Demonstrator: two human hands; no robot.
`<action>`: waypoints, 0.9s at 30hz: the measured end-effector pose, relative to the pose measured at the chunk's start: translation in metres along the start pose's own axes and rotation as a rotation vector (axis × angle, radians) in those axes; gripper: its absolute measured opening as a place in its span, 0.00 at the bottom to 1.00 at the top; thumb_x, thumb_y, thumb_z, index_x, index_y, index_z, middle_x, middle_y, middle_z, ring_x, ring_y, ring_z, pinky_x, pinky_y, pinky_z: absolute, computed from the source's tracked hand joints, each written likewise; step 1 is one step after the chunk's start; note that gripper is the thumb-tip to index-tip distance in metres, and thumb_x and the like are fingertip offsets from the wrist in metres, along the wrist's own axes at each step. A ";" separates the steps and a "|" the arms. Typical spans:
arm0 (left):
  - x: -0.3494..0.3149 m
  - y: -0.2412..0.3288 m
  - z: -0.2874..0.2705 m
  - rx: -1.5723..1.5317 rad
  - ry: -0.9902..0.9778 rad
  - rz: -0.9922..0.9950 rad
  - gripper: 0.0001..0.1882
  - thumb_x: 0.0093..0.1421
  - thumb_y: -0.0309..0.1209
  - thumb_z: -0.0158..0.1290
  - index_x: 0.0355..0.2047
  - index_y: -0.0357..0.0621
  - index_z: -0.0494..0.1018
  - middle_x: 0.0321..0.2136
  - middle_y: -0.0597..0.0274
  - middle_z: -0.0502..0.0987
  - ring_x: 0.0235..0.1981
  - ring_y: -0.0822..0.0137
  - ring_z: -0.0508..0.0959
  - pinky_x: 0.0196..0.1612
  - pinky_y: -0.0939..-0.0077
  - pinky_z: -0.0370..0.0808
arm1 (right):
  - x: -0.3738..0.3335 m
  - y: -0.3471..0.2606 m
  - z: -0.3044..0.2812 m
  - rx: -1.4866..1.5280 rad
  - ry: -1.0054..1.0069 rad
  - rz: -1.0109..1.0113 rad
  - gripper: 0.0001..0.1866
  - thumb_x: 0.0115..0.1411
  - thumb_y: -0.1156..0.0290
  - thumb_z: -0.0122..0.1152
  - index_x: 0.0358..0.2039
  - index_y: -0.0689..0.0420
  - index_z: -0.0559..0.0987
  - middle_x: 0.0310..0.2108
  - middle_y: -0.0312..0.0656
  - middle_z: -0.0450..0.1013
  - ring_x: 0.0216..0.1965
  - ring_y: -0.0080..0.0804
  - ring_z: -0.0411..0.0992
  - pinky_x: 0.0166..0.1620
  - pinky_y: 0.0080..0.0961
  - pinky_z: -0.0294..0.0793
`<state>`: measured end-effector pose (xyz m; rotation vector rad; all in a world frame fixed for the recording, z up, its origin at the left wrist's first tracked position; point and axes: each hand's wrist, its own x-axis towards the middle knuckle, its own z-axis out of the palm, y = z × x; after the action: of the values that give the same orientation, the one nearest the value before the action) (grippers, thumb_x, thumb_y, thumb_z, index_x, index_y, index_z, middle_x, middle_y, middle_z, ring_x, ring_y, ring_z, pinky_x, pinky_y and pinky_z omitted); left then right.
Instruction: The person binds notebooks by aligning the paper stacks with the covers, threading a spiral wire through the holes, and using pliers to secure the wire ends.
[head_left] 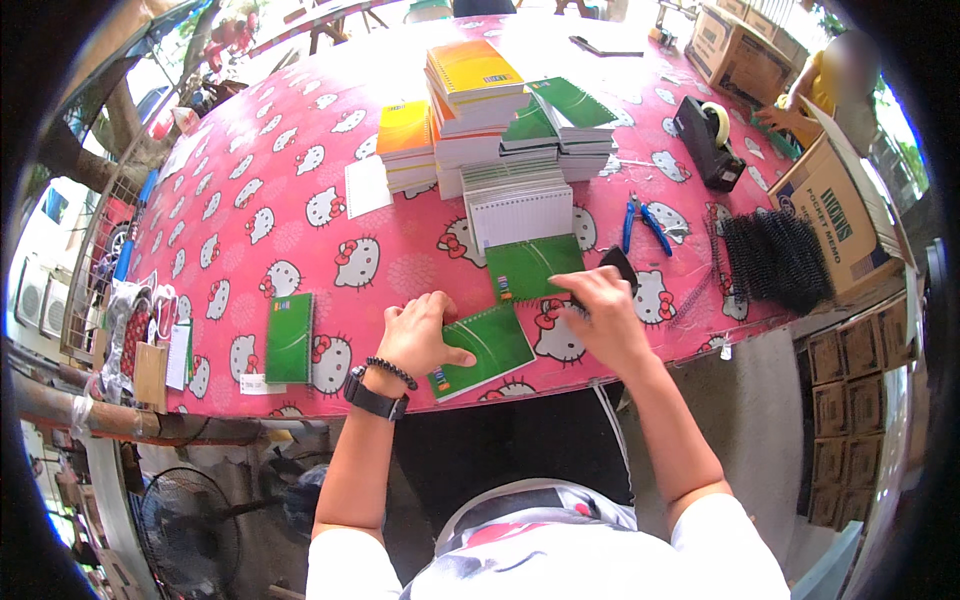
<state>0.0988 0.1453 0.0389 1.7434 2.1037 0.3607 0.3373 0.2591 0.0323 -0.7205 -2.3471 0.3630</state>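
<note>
**Apparently light and bendable: to be taken by the edges**

Clock positions are read from the lower green notebook [490, 345] lying askew at the desk [340, 405] edge nearest the person. At nine o'clock, well apart, a loose green notebook [288, 338] lies flat. Just beside, at ten o'clock, the left hand [415, 332] has its thumb laid on the lower notebook's cover; fingers curl by the corner. Whether this grip pinches or merely presses cannot be told.

The lower notebook should prove light, with bendable covers and pages that may slide; hold both faces at the edge. At one o'clock is the upper green notebook [535, 260], of the same kind. A dark coil [525, 299] lies along its near edge; it is judged springy and easily deformed, best held lightly at its end. Between two and three o'clock, the right hand [600, 305] bends its fingers at that end; contact is obscured, so its grip cannot be confirmed. Beyond, at two o'clock, lie blue-handled pliers [645, 228]; farther right, loose black coils [775, 262], likely to tangle.
</note>
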 end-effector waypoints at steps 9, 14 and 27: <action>-0.023 0.026 -0.039 -0.034 0.130 0.061 0.19 0.38 0.29 0.66 0.28 0.43 0.69 0.28 0.58 0.71 0.32 0.55 0.74 0.36 0.62 0.72 | 0.027 -0.014 -0.012 0.303 -0.097 -0.181 0.17 0.44 0.79 0.62 0.38 0.55 0.76 0.30 0.38 0.70 0.42 0.42 0.66 0.46 0.37 0.66; -0.031 0.028 -0.021 0.328 0.194 0.083 0.20 0.43 0.32 0.64 0.35 0.47 0.69 0.34 0.63 0.74 0.37 0.60 0.74 0.43 0.64 0.68 | 0.017 -0.017 -0.001 0.421 -0.286 -0.185 0.17 0.44 0.82 0.62 0.37 0.58 0.75 0.32 0.42 0.70 0.38 0.41 0.70 0.43 0.34 0.71; -0.039 0.068 0.035 0.034 0.642 0.219 0.10 0.47 0.33 0.61 0.30 0.51 0.74 0.27 0.68 0.74 0.36 0.64 0.73 0.50 0.58 0.56 | 0.012 -0.037 -0.030 0.335 -0.274 -0.070 0.14 0.52 0.72 0.61 0.41 0.58 0.76 0.28 0.43 0.72 0.31 0.42 0.71 0.37 0.35 0.73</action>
<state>0.1805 0.1191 0.0416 2.0810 2.3248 1.0746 0.3344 0.2382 0.0761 -0.4486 -2.4669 0.8460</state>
